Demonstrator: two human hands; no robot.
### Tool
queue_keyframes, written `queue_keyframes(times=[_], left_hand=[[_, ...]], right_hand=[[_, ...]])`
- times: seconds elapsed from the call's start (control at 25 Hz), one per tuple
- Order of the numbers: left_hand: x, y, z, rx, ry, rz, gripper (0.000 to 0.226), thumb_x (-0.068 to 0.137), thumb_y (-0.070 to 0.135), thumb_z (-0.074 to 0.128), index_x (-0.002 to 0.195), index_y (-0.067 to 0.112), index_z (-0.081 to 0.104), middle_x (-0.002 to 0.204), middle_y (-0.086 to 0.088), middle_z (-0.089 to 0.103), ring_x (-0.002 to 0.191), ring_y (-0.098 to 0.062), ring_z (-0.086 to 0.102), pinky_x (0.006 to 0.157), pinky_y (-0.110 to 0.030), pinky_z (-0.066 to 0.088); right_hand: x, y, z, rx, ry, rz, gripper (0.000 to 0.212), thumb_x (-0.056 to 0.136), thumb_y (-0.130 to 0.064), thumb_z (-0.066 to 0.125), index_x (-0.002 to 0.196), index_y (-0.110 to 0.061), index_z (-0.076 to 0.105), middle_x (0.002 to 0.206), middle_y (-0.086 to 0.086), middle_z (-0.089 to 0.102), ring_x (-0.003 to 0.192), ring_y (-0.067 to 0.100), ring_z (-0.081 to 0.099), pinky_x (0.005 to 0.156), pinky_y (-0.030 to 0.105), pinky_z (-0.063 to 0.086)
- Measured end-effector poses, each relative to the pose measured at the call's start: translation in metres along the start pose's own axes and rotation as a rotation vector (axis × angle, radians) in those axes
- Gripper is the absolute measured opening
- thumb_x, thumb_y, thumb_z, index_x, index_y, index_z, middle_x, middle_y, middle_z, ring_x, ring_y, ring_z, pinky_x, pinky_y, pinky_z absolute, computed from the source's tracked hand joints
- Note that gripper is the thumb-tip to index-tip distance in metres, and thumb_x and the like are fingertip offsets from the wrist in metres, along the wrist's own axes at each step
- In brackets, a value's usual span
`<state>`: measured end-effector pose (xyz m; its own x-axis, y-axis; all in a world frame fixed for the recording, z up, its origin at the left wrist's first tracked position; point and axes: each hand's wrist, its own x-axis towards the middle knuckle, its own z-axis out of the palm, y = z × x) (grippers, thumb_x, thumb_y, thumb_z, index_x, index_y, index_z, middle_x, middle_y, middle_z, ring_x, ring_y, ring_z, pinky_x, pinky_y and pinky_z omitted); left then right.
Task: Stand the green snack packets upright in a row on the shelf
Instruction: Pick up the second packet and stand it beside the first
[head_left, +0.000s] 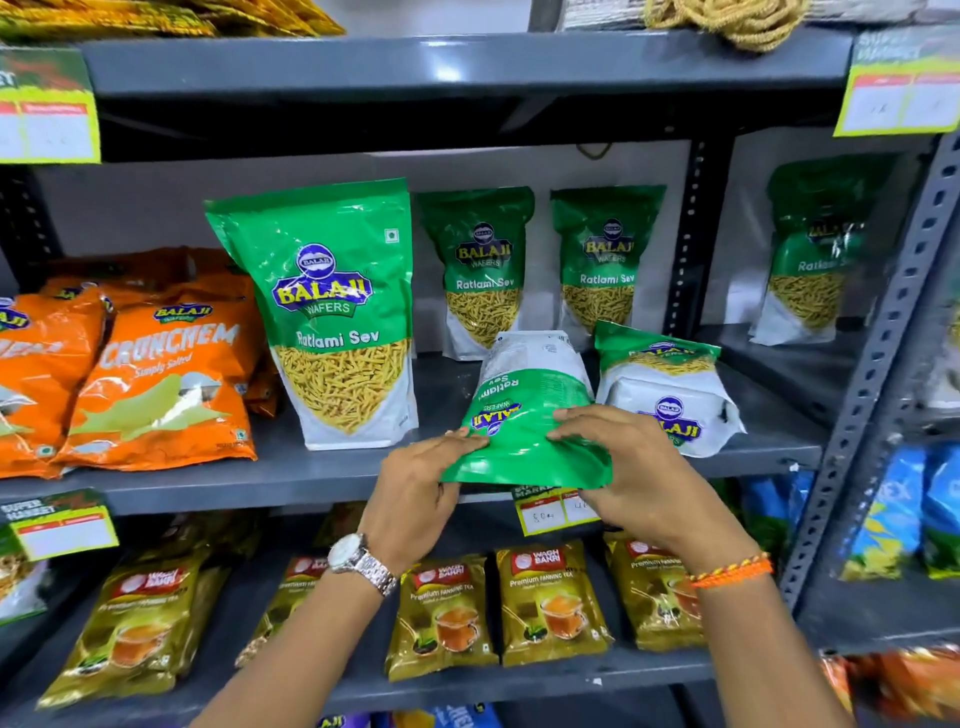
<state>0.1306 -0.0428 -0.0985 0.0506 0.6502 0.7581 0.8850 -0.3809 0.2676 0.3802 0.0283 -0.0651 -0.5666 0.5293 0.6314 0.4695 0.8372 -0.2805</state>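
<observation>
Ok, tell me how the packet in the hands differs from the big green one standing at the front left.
The held packet lies tilted and upside down, its logo inverted; the front-left packet stands upright, logo readable. The held packet is gripped by the left hand and the right hand; the front-left packet stands free on the shelf. Both are green Balaji Ratlami Sev packs.
</observation>
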Motion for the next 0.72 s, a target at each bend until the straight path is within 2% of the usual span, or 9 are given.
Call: queue_keyframes(times=[0.08, 0.12, 0.28, 0.36, 0.4, 0.48, 0.52, 0.6, 0.72], left_hand=[[0.007, 0.004, -0.005, -0.013, 0.074, -0.056, 0.058, 0.069, -0.015, 0.058, 0.118, 0.013, 0.075, 0.118, -0.008, 0.074, 0.110, -0.022, 0.071, 0.101, -0.021, 0.047], [0.012, 0.006, -0.009, -0.014, 0.108, -0.067, 0.057, 0.069, -0.015, 0.058, 0.116, 0.013, 0.076, 0.116, -0.008, 0.075, 0.107, -0.022, 0.072, 0.097, -0.020, 0.048], [0.038, 0.019, -0.029, 0.009, 0.286, -0.007, 0.045, 0.071, -0.009, 0.057, 0.106, 0.008, 0.078, 0.102, -0.007, 0.078, 0.091, -0.016, 0.072, 0.086, -0.013, 0.044], [0.060, 0.027, -0.040, -0.018, 0.360, -0.006, 0.035, 0.075, -0.001, 0.056, 0.099, 0.011, 0.078, 0.084, 0.001, 0.076, 0.075, -0.008, 0.063, 0.072, -0.007, 0.042], [0.072, 0.031, -0.044, -0.037, 0.387, -0.034, 0.030, 0.076, 0.001, 0.058, 0.097, 0.014, 0.077, 0.076, 0.005, 0.071, 0.066, -0.009, 0.056, 0.063, -0.007, 0.039], [0.099, 0.037, -0.048, -0.089, 0.419, -0.111, 0.023, 0.079, 0.005, 0.061, 0.094, 0.017, 0.074, 0.069, 0.004, 0.066, 0.054, -0.015, 0.048, 0.053, -0.019, 0.037], [0.112, 0.040, -0.047, -0.119, 0.427, -0.141, 0.019, 0.081, 0.006, 0.063, 0.093, 0.017, 0.073, 0.068, 0.001, 0.066, 0.053, -0.018, 0.048, 0.052, -0.026, 0.037], [0.140, 0.044, -0.043, -0.176, 0.450, -0.194, 0.011, 0.085, 0.011, 0.067, 0.091, 0.018, 0.072, 0.072, 0.001, 0.068, 0.054, -0.018, 0.049, 0.055, -0.030, 0.038], [0.178, 0.044, -0.034, -0.217, 0.498, -0.329, 0.015, 0.089, 0.016, 0.068, 0.104, 0.018, 0.068, 0.076, 0.004, 0.061, 0.053, -0.007, 0.042, 0.052, -0.013, 0.035]], right_hand=[[0.001, -0.006, -0.007, 0.017, 0.153, -0.073, 0.050, 0.058, 0.014, 0.077, 0.103, -0.008, 0.081, 0.112, 0.008, 0.078, 0.108, 0.021, 0.074, 0.099, 0.035, 0.056], [0.003, -0.008, -0.011, 0.016, 0.229, -0.100, 0.046, 0.058, 0.017, 0.076, 0.097, -0.005, 0.082, 0.106, 0.009, 0.079, 0.103, 0.022, 0.076, 0.095, 0.035, 0.057], [0.022, -0.016, -0.025, -0.022, 0.501, -0.230, 0.028, 0.070, 0.018, 0.074, 0.092, 0.002, 0.080, 0.098, 0.013, 0.080, 0.091, 0.024, 0.078, 0.086, 0.034, 0.060], [0.041, -0.015, -0.035, 0.008, 0.611, -0.246, 0.024, 0.076, 0.014, 0.071, 0.095, 0.002, 0.079, 0.098, 0.011, 0.079, 0.091, 0.017, 0.076, 0.088, 0.025, 0.059], [0.052, -0.013, -0.039, 0.032, 0.653, -0.235, 0.022, 0.079, 0.013, 0.069, 0.096, 0.002, 0.079, 0.098, 0.008, 0.079, 0.091, 0.013, 0.074, 0.088, 0.019, 0.057], [0.079, -0.009, -0.046, 0.106, 0.718, -0.176, 0.019, 0.083, 0.008, 0.068, 0.096, 0.000, 0.078, 0.094, 0.000, 0.075, 0.089, 0.009, 0.070, 0.085, 0.017, 0.055], [0.094, -0.005, -0.048, 0.152, 0.739, -0.136, 0.017, 0.083, 0.007, 0.067, 0.095, -0.001, 0.078, 0.093, -0.003, 0.073, 0.087, 0.007, 0.069, 0.084, 0.018, 0.055], [0.122, 0.004, -0.051, 0.237, 0.773, -0.061, 0.015, 0.082, 0.007, 0.069, 0.090, -0.002, 0.077, 0.088, -0.005, 0.072, 0.083, -0.003, 0.066, 0.082, 0.017, 0.052], [0.160, 0.021, -0.053, 0.315, 0.766, 0.033, 0.009, 0.082, 0.000, 0.073, 0.087, -0.007, 0.076, 0.084, -0.006, 0.070, 0.079, -0.015, 0.061, 0.080, 0.010, 0.046]])
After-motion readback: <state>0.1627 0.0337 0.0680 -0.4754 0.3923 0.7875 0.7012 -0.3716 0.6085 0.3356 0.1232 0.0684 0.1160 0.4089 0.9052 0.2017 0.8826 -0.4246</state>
